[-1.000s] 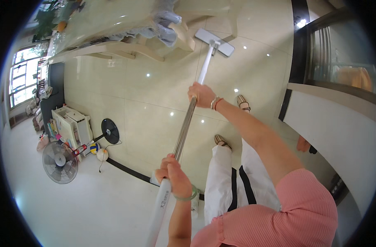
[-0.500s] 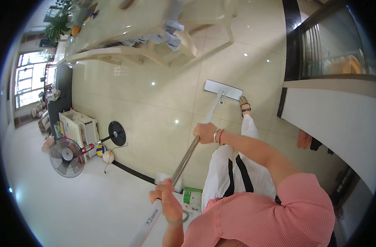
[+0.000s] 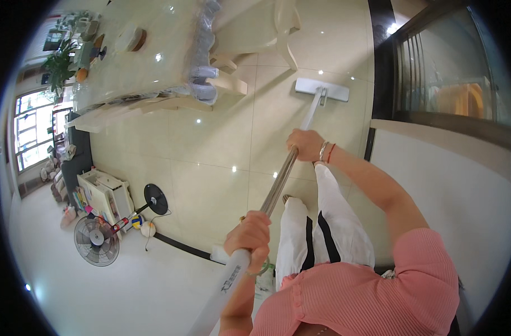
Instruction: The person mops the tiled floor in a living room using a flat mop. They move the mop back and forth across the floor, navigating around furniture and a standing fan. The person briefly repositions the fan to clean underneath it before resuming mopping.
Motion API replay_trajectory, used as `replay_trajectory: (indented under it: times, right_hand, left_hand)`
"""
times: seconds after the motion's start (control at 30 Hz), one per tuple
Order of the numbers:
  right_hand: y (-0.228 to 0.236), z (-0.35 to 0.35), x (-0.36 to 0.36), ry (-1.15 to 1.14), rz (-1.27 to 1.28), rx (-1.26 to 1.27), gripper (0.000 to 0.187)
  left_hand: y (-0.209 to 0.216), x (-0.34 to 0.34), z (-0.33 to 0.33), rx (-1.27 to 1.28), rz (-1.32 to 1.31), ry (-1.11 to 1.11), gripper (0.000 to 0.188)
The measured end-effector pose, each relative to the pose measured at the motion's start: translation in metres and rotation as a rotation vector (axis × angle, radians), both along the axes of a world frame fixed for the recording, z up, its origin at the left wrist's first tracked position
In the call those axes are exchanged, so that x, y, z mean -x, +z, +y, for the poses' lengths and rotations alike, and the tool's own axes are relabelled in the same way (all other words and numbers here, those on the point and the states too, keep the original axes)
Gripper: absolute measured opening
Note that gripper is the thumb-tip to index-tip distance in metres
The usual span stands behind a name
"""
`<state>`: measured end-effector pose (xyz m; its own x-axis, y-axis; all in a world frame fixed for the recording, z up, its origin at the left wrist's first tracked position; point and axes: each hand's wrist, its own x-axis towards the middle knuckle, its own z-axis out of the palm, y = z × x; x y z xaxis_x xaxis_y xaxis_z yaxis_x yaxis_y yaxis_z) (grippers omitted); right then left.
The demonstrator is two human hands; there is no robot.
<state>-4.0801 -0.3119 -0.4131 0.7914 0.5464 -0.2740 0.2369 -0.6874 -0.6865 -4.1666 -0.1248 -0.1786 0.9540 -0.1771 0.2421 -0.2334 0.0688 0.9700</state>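
A flat mop (image 3: 282, 178) slants across the view from the lower left to the upper right. Its white rectangular head (image 3: 335, 91) rests on the tiled floor (image 3: 216, 151), ahead of my legs. Around the upper white grip of the handle, my left hand (image 3: 248, 238) is closed. Farther down the metal pole, my right hand (image 3: 306, 144) is wrapped round it, with bracelets at the wrist. Both arms reach forward along the handle.
A cloth-covered table (image 3: 154, 61) and a pale chair (image 3: 280, 33) stand far left and ahead. At left are a standing fan (image 3: 97, 239), a small cabinet (image 3: 107, 190) and balls (image 3: 147, 228). A glass sliding door (image 3: 451, 67) and white wall (image 3: 434, 173) bound the right.
The mop head has slid forward and a little to the right. Both hands have moved farther ahead and rightward with the handle. My legs have stepped, and the view has shifted.
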Motion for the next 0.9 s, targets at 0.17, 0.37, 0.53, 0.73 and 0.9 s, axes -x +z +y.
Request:
replay_trajectory:
  times: [0.17,0.37,0.53,0.73,0.9]
  right_hand:
    - [-0.017,-0.052,-0.077,-0.072,-0.138,-0.033,0.006]
    - [-0.06,-0.078,-0.167,-0.143,-0.291,-0.123,0.008]
    - [-0.077,-0.074,-0.225,-0.238,-0.37,-0.27,0.01]
    - [-0.095,-0.071,-0.26,-0.332,-0.29,-0.23,0.007]
    - [-0.101,-0.062,-0.249,-0.349,-0.267,-0.249,0.005]
  left_hand:
    - [-0.038,-0.054,-0.04,0.042,-0.058,0.062,0.026]
    - [-0.064,-0.129,-0.074,-0.052,-0.146,-0.076,0.028]
    - [-0.075,-0.189,-0.078,-0.149,-0.211,-0.203,0.03]
    - [-0.092,-0.238,-0.081,-0.162,-0.214,-0.254,0.029]
    - [-0.101,-0.221,-0.079,-0.124,-0.158,-0.123,0.028]
